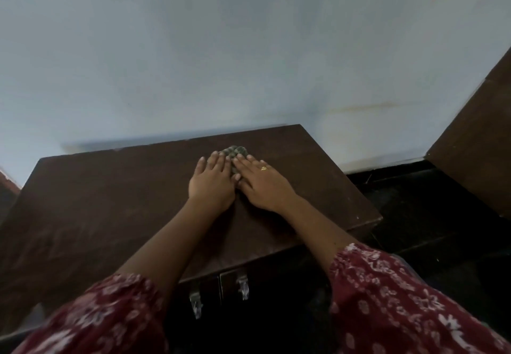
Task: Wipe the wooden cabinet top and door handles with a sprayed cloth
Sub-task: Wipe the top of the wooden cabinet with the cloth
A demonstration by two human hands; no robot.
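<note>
Cloth (234, 155) lies pressed flat under both palms, the left hand (211, 180) and right hand (261, 182) side by side on the cabinet top (110, 201); top-wiping is underway, and the handles (243, 287) below the wrists seem to come next

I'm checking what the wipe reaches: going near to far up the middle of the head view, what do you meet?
Metal door handles → dark wooden cabinet top → two flat hands, left hand, right hand → green checked cloth → pale blue wall.
</note>
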